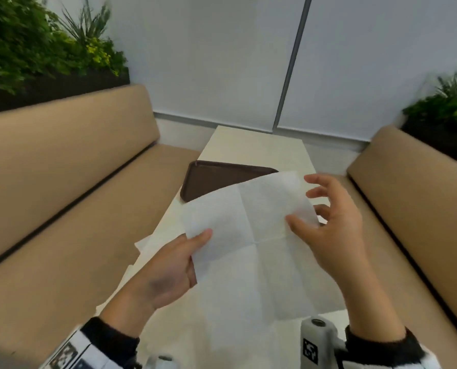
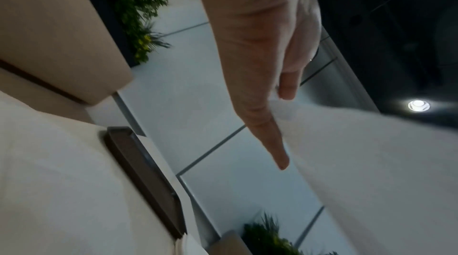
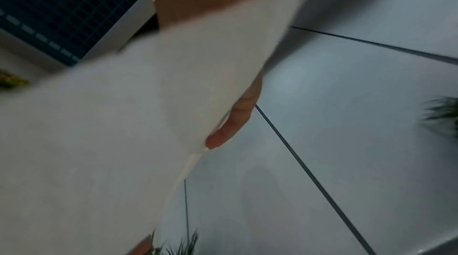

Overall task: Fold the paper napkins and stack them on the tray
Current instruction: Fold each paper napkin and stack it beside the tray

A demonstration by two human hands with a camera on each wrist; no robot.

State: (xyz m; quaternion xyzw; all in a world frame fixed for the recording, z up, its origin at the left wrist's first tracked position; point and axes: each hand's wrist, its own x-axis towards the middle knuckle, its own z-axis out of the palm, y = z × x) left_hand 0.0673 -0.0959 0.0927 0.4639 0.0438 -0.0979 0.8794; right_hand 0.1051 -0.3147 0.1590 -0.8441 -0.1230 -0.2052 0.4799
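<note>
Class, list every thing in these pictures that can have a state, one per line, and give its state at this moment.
napkin: unfolded, creased, held up above the table
tray: on the table, visible part bare, near corner hidden behind the napkin
left hand: pinches the napkin's left edge
right hand: thumb on the napkin's right edge, fingers spread
other napkins: lying on the table at the left

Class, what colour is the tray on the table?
The tray is dark brown, seen best in the head view.
</note>
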